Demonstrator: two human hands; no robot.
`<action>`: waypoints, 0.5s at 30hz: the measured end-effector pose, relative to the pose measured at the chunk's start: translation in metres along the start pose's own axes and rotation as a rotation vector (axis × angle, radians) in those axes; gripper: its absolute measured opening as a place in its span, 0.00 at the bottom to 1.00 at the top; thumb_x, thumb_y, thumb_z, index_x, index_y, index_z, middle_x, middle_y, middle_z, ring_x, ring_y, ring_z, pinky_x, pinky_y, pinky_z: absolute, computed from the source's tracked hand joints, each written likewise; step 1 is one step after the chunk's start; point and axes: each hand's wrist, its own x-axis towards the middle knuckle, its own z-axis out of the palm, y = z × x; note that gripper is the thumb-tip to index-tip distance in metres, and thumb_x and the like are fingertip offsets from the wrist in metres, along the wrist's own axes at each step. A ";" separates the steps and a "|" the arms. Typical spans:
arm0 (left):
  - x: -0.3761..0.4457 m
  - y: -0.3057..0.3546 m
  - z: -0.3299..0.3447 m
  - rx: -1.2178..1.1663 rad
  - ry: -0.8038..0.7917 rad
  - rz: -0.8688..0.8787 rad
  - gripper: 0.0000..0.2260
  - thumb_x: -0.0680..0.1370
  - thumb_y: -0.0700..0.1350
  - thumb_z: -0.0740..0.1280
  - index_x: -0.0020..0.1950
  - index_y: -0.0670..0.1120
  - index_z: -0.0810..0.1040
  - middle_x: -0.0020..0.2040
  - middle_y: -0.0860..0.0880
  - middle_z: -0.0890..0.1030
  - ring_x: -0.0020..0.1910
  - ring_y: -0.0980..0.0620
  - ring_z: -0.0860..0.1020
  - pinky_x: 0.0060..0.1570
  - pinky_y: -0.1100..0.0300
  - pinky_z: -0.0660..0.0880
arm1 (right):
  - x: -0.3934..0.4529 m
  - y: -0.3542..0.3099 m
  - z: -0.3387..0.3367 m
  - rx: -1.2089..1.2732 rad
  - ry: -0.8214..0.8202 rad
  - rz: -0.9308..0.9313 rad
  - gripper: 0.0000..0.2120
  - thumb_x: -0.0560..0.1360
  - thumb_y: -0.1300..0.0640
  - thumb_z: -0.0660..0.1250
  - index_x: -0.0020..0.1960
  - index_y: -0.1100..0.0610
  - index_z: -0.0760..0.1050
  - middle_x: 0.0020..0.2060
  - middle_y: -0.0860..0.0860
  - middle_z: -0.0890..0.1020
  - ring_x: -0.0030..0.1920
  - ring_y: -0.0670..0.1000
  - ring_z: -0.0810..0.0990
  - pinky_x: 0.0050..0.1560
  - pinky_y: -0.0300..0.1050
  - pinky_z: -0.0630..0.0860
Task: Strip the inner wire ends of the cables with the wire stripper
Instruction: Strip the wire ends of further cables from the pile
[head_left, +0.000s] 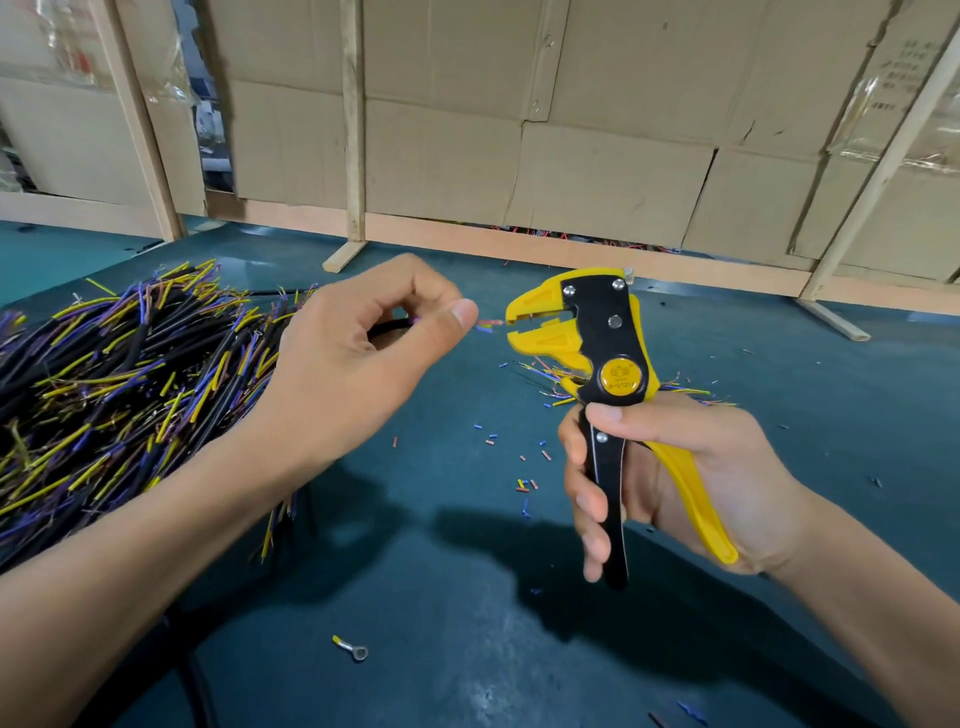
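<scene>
Along the worktop's left edge lies the heap of cables. Just right of it the left hand pinches one black cable between thumb and forefinger, its coloured wire ends pointing rightward, level with the mouth of the wire stripper, just short of it. The right hand grips the handles, apparently unsqueezed; jaws gaping.
</scene>
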 end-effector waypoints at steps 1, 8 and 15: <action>0.001 0.001 -0.001 0.001 0.013 0.003 0.08 0.77 0.53 0.68 0.42 0.50 0.78 0.36 0.50 0.78 0.32 0.42 0.70 0.36 0.56 0.66 | 0.000 0.000 0.001 0.007 -0.006 0.002 0.12 0.79 0.54 0.61 0.44 0.61 0.77 0.33 0.61 0.77 0.30 0.60 0.79 0.38 0.60 0.80; -0.002 0.002 -0.001 -0.003 -0.029 0.027 0.02 0.76 0.50 0.72 0.44 0.55 0.81 0.35 0.57 0.77 0.29 0.51 0.67 0.32 0.58 0.63 | 0.001 0.002 0.007 0.048 -0.032 0.015 0.12 0.77 0.51 0.67 0.45 0.61 0.77 0.34 0.60 0.78 0.31 0.59 0.80 0.39 0.58 0.80; -0.003 0.004 0.006 -0.066 0.008 0.004 0.04 0.79 0.47 0.70 0.48 0.48 0.83 0.32 0.54 0.74 0.30 0.45 0.66 0.30 0.60 0.62 | 0.003 0.006 0.011 0.083 0.009 -0.018 0.12 0.75 0.51 0.68 0.45 0.61 0.77 0.33 0.60 0.77 0.31 0.60 0.79 0.38 0.59 0.80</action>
